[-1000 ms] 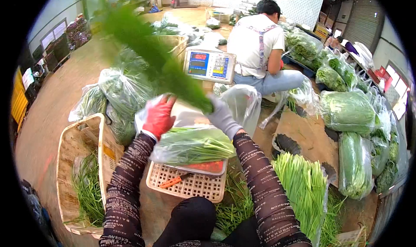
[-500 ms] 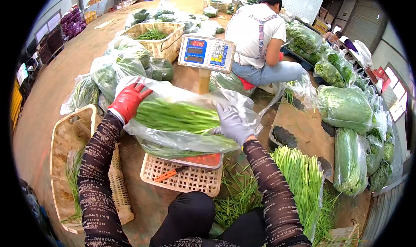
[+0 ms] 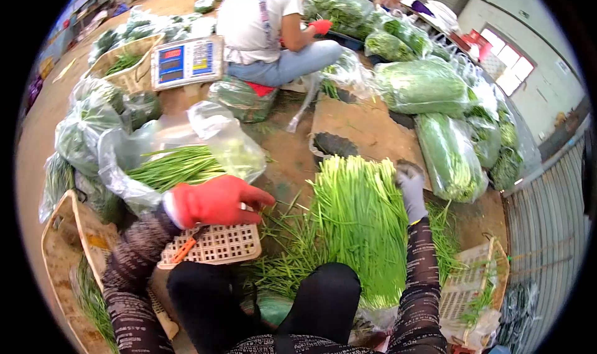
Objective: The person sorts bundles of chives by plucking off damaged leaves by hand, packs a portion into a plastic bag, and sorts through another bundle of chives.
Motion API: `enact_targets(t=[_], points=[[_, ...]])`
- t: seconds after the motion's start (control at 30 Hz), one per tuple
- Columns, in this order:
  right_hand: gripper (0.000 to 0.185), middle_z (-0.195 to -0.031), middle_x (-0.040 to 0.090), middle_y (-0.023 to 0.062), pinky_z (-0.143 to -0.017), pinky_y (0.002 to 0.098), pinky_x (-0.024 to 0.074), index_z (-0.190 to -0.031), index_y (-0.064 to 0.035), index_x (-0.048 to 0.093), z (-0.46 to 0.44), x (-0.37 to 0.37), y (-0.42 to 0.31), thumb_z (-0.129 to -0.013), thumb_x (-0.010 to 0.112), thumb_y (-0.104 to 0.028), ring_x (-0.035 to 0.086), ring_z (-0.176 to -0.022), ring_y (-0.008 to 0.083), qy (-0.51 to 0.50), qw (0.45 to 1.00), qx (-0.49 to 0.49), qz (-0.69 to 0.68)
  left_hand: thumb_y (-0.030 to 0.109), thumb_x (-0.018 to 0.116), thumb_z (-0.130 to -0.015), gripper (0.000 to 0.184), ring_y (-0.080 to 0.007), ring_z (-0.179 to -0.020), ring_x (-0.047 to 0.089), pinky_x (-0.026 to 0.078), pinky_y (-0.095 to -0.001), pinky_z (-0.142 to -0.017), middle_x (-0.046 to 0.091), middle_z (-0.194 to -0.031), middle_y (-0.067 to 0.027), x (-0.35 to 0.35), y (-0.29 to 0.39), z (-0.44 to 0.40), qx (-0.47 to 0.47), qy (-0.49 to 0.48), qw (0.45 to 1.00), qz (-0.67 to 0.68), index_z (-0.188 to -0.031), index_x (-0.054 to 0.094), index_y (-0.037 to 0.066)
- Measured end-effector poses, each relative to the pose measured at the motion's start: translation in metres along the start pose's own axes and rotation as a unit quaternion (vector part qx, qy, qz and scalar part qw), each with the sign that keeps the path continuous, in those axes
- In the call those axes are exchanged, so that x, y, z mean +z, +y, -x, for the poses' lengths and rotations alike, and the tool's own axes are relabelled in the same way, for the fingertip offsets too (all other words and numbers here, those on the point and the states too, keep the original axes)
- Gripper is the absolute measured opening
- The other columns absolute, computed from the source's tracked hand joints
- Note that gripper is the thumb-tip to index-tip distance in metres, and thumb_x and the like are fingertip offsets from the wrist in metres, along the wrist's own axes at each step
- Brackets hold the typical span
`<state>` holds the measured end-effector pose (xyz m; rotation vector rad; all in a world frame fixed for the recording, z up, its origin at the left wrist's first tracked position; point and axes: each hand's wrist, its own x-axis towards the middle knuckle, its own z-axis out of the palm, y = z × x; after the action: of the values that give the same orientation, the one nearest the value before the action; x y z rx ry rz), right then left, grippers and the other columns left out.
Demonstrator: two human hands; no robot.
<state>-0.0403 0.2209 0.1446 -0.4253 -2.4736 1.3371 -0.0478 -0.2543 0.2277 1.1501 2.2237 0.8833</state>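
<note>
My left hand (image 3: 219, 202), in a red glove, hangs over the near edge of a clear plastic bag of green chives (image 3: 177, 167). Its fingers are apart and hold nothing. My right hand (image 3: 411, 191), in a grey glove, is at the upper right side of a big stack of chives (image 3: 360, 223), fingers stretched along its edge. The stack lies in front of my right knee, pale cut ends pointing away. Under the left hand is a perforated plastic crate (image 3: 227, 243) with an orange-handled knife (image 3: 185, 249) on it. The scale's display (image 3: 186, 62) stands behind the bag.
A co-worker (image 3: 264, 37) in a white shirt sits ahead. Filled vegetable bags (image 3: 423, 87) line the right side, others (image 3: 90, 124) the left. Crates stand at left (image 3: 59, 242) and right (image 3: 463, 279). Loose chives (image 3: 286, 242) litter the floor between my knees and the bag.
Both hands have let go of the bag of chives, which stays by the scale. My right hand has moved to the chive stack; my left has drawn nearer. The view has swung right.
</note>
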Motion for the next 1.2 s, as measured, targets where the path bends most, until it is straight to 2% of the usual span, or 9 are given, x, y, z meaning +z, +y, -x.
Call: enact_targets(t=[0.17, 0.23, 0.33, 0.47, 0.6, 0.9, 1.0, 1.07, 1.2], points=[[0.034, -0.090, 0.065, 0.0206, -0.078, 0.0371, 0.0491, -0.096, 0.0017, 0.063, 0.055, 0.001, 0.142, -0.072, 0.062, -0.023, 0.063, -0.083, 0.0317, 0.008, 0.966, 0.052, 0.252, 0.026, 0.064, -0.079, 0.047, -0.0251, -0.092, 0.062, 0.047, -0.0333, -0.083, 0.065, -0.100, -0.0120, 0.086, -0.007, -0.118, 0.036, -0.089, 0.995, -0.005, -0.121, 0.055, 0.008], [0.037, -0.098, 0.064, 0.0168, -0.082, 0.0372, 0.0472, -0.104, -0.0025, 0.060, 0.071, 0.015, 0.133, -0.073, 0.065, -0.023, 0.061, -0.091, 0.0313, 0.046, 0.944, 0.060, 0.321, 0.022, 0.064, -0.080, 0.045, -0.0204, -0.092, 0.062, 0.047, -0.0313, -0.084, 0.065, -0.100, -0.0120, 0.132, -0.019, -0.149, 0.032, 0.024, 0.993, 0.114, -0.121, 0.054, 0.007], [0.039, -0.102, 0.063, 0.0156, -0.085, 0.0377, 0.0455, -0.106, -0.0043, 0.058, 0.069, 0.022, 0.132, -0.072, 0.067, -0.021, 0.059, -0.095, 0.0308, 0.093, 0.917, 0.048, 0.385, 0.011, 0.059, -0.085, 0.035, -0.0168, -0.095, 0.060, 0.045, -0.0284, -0.088, 0.065, -0.101, -0.0107, 0.185, 0.002, -0.155, -0.031, 0.086, 0.883, 0.460, -0.119, 0.055, 0.003], [0.040, -0.099, 0.062, 0.0141, -0.083, 0.0390, 0.0454, -0.105, -0.0063, 0.056, 0.049, 0.019, 0.150, -0.071, 0.069, -0.023, 0.059, -0.092, 0.0292, 0.120, 0.887, 0.030, 0.446, 0.009, 0.058, -0.085, 0.034, -0.0184, -0.099, 0.060, 0.044, -0.0285, -0.091, 0.063, -0.105, -0.0131, 0.252, -0.011, -0.168, -0.082, 0.109, 0.781, 0.610, -0.117, 0.054, -0.003], [0.042, -0.101, 0.062, 0.0151, -0.078, 0.0405, 0.0477, -0.101, -0.0051, 0.055, 0.039, 0.024, 0.119, -0.079, 0.062, -0.040, 0.059, -0.095, 0.0300, 0.010, 0.818, 0.231, 0.527, 0.007, 0.056, -0.086, 0.035, -0.0196, -0.099, 0.060, 0.045, -0.0299, -0.091, 0.062, -0.105, -0.0154, 0.266, -0.007, -0.188, -0.102, 0.116, 0.764, 0.626, -0.119, 0.052, -0.003], [0.032, -0.078, 0.062, 0.0167, -0.067, 0.0427, 0.0469, -0.095, -0.0031, 0.059, 0.091, 0.022, 0.107, -0.084, 0.058, -0.033, 0.060, -0.075, 0.0348, -0.082, 0.934, -0.073, 0.340, 0.011, 0.064, -0.082, 0.054, -0.0185, -0.107, 0.053, 0.042, -0.0294, -0.093, 0.058, -0.115, -0.0147, 0.279, 0.002, -0.227, -0.079, 0.146, 0.676, 0.718, -0.130, 0.041, 0.002], [0.027, -0.073, 0.061, 0.0143, -0.063, 0.0413, 0.0466, -0.089, -0.0042, 0.061, 0.131, 0.037, 0.087, -0.081, 0.061, -0.030, 0.060, -0.070, 0.0323, -0.185, 0.881, -0.217, 0.377, 0.012, 0.064, -0.082, 0.058, -0.0186, -0.107, 0.053, 0.042, -0.0334, -0.091, 0.057, -0.116, -0.0115, 0.298, -0.015, -0.243, -0.085, 0.167, 0.641, 0.745, -0.132, 0.038, 0.003], [0.023, -0.075, 0.063, 0.0132, -0.063, 0.0389, 0.0475, -0.089, -0.0060, 0.062, 0.132, 0.033, 0.067, -0.080, 0.062, -0.027, 0.060, -0.069, 0.0310, -0.215, 0.881, -0.225, 0.357, 0.009, 0.058, -0.085, 0.048, -0.0194, -0.105, 0.054, 0.043, -0.0349, -0.091, 0.057, -0.117, -0.0105, 0.293, -0.017, -0.240, -0.057, 0.145, 0.602, 0.783, -0.130, 0.041, 0.003], [0.025, -0.079, 0.064, 0.0096, -0.062, 0.0375, 0.0465, -0.091, -0.0082, 0.061, 0.102, 0.019, 0.061, -0.084, 0.058, -0.032, 0.062, -0.072, 0.0265, -0.033, 0.952, -0.104, 0.285, 0.004, 0.052, -0.087, 0.043, -0.0206, -0.105, 0.054, 0.044, -0.0347, -0.090, 0.057, -0.118, -0.0105, 0.294, -0.020, -0.235, -0.060, 0.127, 0.562, 0.815, -0.129, 0.043, 0.003]])
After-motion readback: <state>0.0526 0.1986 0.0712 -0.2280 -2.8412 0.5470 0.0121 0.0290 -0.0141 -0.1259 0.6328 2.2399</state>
